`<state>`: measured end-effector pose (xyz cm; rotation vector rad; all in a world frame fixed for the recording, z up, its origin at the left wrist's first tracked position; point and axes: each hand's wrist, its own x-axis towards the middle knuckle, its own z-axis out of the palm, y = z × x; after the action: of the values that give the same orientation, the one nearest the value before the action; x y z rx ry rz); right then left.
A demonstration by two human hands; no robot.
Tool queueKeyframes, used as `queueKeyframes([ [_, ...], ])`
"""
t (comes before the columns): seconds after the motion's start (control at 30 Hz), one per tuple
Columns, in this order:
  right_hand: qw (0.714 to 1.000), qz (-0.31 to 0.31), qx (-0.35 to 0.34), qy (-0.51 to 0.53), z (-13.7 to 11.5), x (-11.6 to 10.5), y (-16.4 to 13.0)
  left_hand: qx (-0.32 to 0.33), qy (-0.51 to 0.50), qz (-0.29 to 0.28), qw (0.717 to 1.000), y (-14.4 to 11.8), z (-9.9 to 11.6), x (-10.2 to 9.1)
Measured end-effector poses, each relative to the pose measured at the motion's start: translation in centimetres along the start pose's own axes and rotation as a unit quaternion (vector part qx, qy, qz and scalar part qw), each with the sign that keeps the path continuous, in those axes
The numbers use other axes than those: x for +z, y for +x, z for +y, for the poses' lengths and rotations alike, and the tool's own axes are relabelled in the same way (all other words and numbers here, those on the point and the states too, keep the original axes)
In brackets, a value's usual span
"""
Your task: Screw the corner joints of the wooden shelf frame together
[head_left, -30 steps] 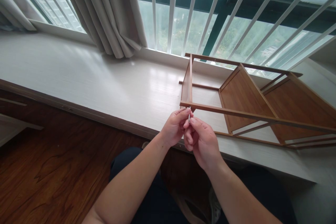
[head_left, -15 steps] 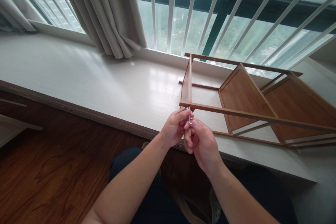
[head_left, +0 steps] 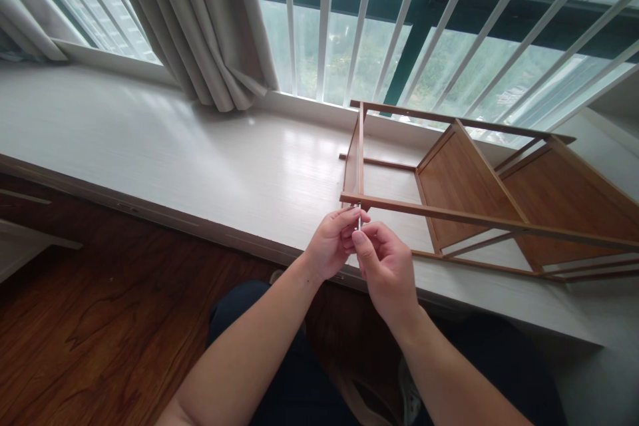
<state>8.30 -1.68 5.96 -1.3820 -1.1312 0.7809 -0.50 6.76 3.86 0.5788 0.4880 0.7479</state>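
Note:
A brown wooden shelf frame (head_left: 449,214) lies on its side on the white window ledge (head_left: 210,166). Against the near rail, close to its left end, stands a thin metal hex key (head_left: 359,218). My left hand (head_left: 332,239) pinches the key's shaft just below the rail. The fingers of my right hand (head_left: 384,256) are closed on its lower, bent end, which they partly hide. The fastener at the key's tip is too small to make out.
Behind the ledge rise white window bars (head_left: 324,33) and a grey curtain (head_left: 200,26). The ledge's front edge drops to a dark wood floor (head_left: 110,319). My knees are below the ledge.
My right hand has turned the hex key's bent end, and its thumb now lies in front of the key. My left hand stays in place, and the shelf frame has not moved.

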Motion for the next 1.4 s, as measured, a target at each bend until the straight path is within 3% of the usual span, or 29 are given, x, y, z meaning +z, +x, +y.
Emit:
queueKeyframes([
  [0.9, 0.983, 0.03, -0.077, -0.163, -0.2, 0.0, 0.4, 0.005, -0.025, -0.01, 1.0, 0.2, -0.3, -0.1],
  [1.0, 0.994, 0.023, -0.06, -0.093, -0.2, 0.2, 0.4, 0.011, -0.022, -0.019, 1.0, 0.2, -0.2, 0.0],
  [1.1, 0.998, 0.002, 0.008, 0.061, -0.1, 0.6, 0.2, 0.002, -0.011, -0.04, 0.999, 0.0, 0.0, 0.2],
  [1.27, 0.948, -0.042, 0.129, 0.288, -0.1, 1.0, 0.0, -0.011, -0.005, -0.041, 0.999, -0.2, 0.1, 0.3],
  [1.4, 0.935, -0.062, 0.139, 0.321, -0.2, 0.8, 0.3, -0.007, -0.007, -0.032, 0.999, 0.0, 0.0, 0.3],
])
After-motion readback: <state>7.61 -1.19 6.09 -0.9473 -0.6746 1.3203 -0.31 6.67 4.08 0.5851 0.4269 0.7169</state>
